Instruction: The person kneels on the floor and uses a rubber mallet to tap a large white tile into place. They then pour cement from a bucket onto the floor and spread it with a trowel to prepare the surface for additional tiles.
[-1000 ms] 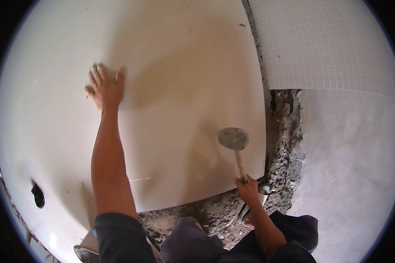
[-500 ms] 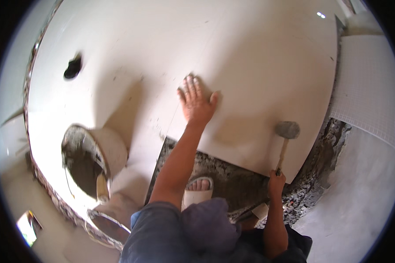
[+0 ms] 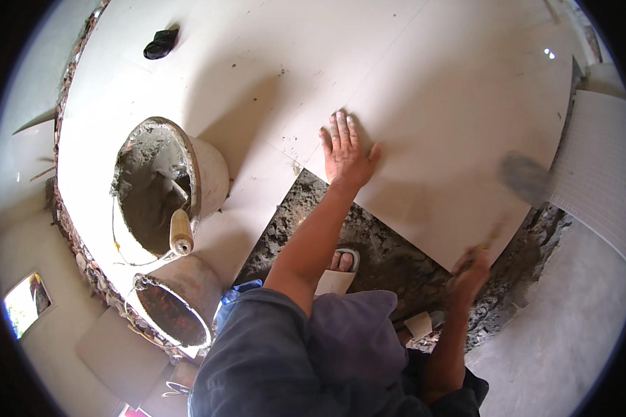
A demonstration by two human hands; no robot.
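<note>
Tile (image 3: 442, 177), under spread left fingers (image 3: 343, 131), might crack if the mallet (image 3: 525, 179), apparently gripped by blurred right fingers (image 3: 464, 263), lands hard.

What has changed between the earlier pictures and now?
The mallet has moved right, toward the right edge of the tile, its head now blurred. The left hand sits nearer the tile's near edge. The view has swung left. Nothing was grasped or released: the right hand still grips the mallet, the left stays flat on the tile.
</note>
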